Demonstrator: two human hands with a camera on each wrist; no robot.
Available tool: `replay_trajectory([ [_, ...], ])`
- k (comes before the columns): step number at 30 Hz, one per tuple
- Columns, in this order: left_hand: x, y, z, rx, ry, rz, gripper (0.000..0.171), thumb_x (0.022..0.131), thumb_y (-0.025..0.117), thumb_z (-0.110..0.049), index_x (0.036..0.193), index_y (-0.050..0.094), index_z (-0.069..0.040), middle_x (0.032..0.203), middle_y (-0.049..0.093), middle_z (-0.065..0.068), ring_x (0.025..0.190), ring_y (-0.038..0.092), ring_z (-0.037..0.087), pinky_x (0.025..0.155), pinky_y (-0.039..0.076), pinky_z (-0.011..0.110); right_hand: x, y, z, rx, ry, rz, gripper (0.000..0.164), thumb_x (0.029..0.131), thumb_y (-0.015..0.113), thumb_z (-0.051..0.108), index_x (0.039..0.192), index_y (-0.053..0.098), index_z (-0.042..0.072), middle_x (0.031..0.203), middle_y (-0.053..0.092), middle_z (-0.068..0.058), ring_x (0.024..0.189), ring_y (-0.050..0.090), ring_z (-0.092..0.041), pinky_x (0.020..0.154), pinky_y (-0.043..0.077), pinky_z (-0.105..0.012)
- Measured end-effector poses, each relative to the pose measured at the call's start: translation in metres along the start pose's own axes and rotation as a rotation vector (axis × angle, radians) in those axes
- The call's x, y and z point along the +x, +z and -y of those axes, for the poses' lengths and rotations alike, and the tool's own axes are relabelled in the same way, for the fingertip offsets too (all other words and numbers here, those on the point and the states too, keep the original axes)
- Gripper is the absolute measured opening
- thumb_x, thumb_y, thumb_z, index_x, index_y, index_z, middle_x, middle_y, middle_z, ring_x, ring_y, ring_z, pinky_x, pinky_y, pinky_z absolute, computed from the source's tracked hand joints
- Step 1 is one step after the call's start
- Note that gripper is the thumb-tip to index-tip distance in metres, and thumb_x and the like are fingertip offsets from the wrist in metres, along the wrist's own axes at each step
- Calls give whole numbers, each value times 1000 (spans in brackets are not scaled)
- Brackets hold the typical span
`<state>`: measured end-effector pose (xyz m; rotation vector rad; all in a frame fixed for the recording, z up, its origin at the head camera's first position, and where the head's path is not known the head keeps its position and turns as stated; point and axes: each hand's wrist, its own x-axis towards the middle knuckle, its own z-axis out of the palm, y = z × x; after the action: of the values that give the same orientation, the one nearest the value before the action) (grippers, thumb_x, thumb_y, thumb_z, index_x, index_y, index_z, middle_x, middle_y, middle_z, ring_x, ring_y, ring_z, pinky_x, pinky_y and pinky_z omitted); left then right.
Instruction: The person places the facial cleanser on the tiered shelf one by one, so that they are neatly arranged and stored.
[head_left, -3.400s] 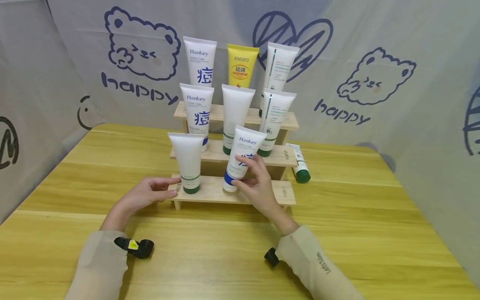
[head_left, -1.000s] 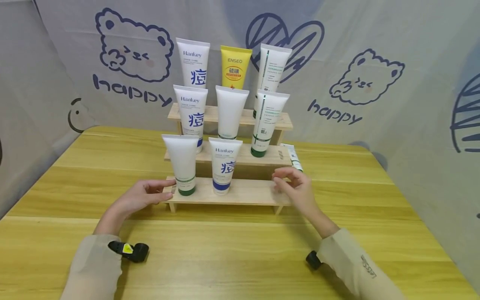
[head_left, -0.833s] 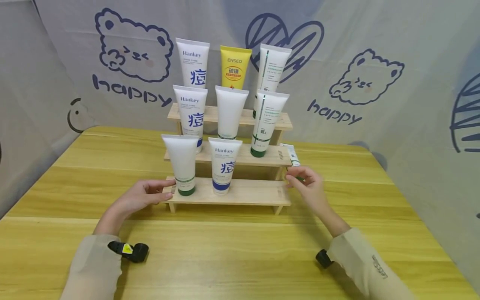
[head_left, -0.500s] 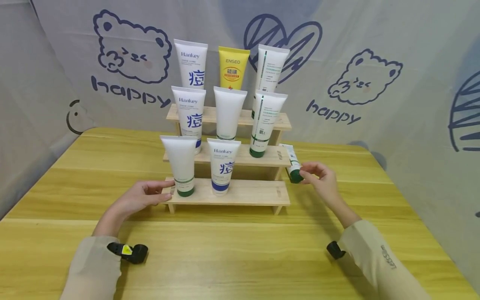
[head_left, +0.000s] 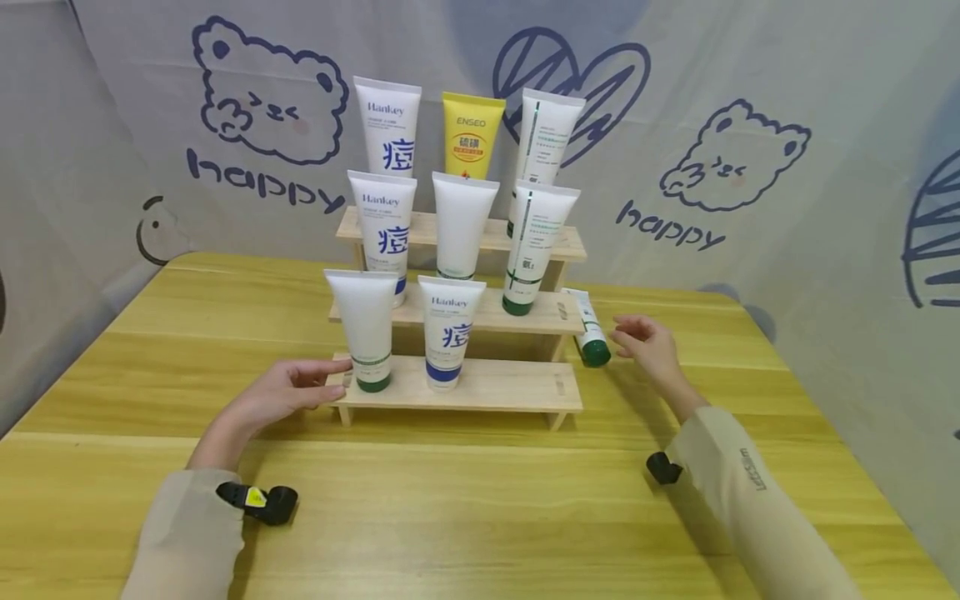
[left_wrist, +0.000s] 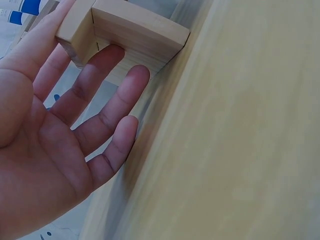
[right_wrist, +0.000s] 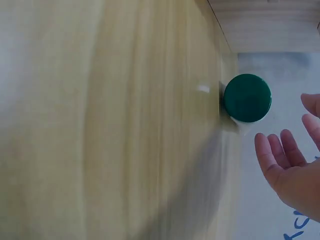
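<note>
In the head view my left hand (head_left: 281, 394) holds the left end of the bottom step of a three-tier wooden display stand (head_left: 510, 386); its thumb lies at the front edge. The left wrist view shows the fingers (left_wrist: 92, 80) reaching round the stand's end. My right hand (head_left: 651, 348), holding nothing, hovers just right of a white squeeze tube (head_left: 587, 321) with a green cap (right_wrist: 247, 98), lying on the table beside the stand. On the bottom step a plain white tube (head_left: 363, 329) and a Hankey tube (head_left: 448, 333) with a blue band stand on their caps.
The middle step carries a Hankey tube (head_left: 382, 221), a plain white tube (head_left: 461, 225) and a green-capped tube (head_left: 538, 242). Another Hankey tube (head_left: 390, 125), a yellow ENSEO tube (head_left: 471, 133) and a white tube (head_left: 547, 133) stand on top. A printed cloth (head_left: 450, 42) hangs behind the table (head_left: 450, 500).
My right hand has let go of the Hankey tube, now upright on the bottom step, and moved right to the lying tube. My left hand has stayed at the stand's end.
</note>
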<state>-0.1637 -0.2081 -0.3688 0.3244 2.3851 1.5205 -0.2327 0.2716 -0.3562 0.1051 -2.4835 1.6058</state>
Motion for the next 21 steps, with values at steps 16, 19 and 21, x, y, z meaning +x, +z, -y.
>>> replay_trajectory([
  [16,0,1,0,-5,3,-6,57,84,61,-33,130,46,-3,139,31,22,122,27,40,90,31,52,23,10,-4,-98,269,200,55,89,56,19,136,33,3,128,39,-29,103,46,-32,80,43,-35],
  [19,0,0,0,-9,4,-7,57,84,62,-33,130,46,-4,139,31,21,122,28,40,90,33,51,25,14,-4,-113,273,223,54,89,56,19,137,34,4,129,40,-28,103,47,-32,76,42,-30],
  [21,0,0,0,-12,7,-5,56,84,62,-33,130,46,-4,139,30,21,123,27,41,90,33,51,26,16,-5,-117,257,236,52,90,55,17,136,36,4,128,41,-29,104,47,-33,75,41,-28],
])
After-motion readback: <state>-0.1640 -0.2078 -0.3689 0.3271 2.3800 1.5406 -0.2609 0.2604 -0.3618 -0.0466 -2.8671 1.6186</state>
